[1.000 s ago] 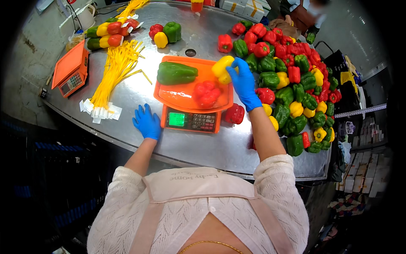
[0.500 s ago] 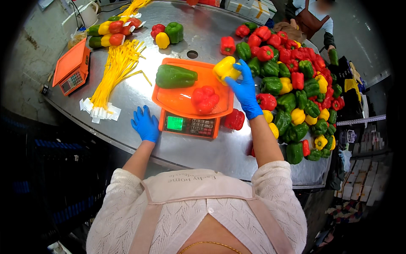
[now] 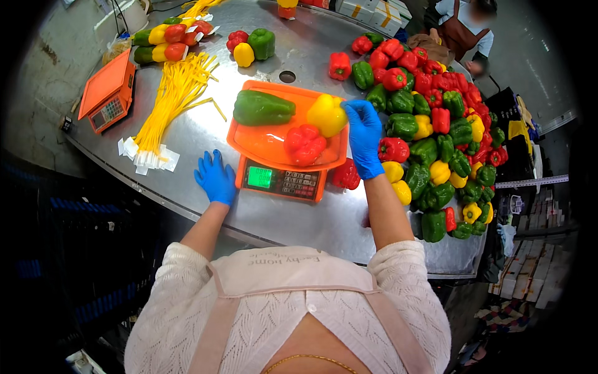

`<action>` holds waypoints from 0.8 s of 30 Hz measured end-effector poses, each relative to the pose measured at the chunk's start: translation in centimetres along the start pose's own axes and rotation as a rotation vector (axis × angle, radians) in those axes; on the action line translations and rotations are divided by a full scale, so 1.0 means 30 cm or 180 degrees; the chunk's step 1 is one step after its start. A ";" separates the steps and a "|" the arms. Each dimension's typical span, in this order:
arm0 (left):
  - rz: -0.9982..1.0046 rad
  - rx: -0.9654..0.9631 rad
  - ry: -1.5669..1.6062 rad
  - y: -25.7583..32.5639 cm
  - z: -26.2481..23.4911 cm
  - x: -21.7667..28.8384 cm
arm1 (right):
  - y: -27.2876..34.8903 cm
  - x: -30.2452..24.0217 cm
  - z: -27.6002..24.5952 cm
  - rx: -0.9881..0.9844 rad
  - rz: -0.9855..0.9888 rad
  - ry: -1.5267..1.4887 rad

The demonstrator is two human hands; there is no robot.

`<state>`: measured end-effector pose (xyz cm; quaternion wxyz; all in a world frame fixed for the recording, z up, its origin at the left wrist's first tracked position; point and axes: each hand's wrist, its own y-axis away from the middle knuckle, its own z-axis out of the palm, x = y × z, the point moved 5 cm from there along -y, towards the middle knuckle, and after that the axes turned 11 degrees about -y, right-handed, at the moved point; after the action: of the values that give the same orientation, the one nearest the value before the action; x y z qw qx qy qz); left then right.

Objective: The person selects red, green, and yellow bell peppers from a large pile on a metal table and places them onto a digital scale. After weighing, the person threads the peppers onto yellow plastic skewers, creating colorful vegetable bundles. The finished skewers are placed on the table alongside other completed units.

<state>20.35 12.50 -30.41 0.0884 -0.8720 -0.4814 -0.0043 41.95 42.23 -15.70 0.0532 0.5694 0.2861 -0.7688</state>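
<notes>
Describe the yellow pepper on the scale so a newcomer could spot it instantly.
On the metal table, find the orange scale with the green-lit display. On its tray, by the right hand, sits the yellow pepper, the only yellow one there, beside one green pepper and one red pepper.

Scuffed grey wall (image 3: 37, 62) at left; metal table (image 3: 336, 227) with white glare (image 3: 194, 128); lower left in shadow (image 3: 68, 249)

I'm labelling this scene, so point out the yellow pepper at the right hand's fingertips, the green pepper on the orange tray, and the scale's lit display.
Yellow pepper (image 3: 325, 115): head view, middle of its visible side.
Green pepper (image 3: 264, 108): head view, middle of its long side.
Lit display (image 3: 259, 177): head view, centre of its green screen.
</notes>
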 end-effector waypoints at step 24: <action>-0.0018 0.0291 -0.0042 0.000 0.058 -0.028 | 0.145 0.009 -0.539 -0.0005 0.0402 0.1102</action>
<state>19.77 12.07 -32.20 0.1248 -0.8657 -0.4841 0.0232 57.31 46.77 -20.65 0.0518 0.7101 0.2552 -0.6542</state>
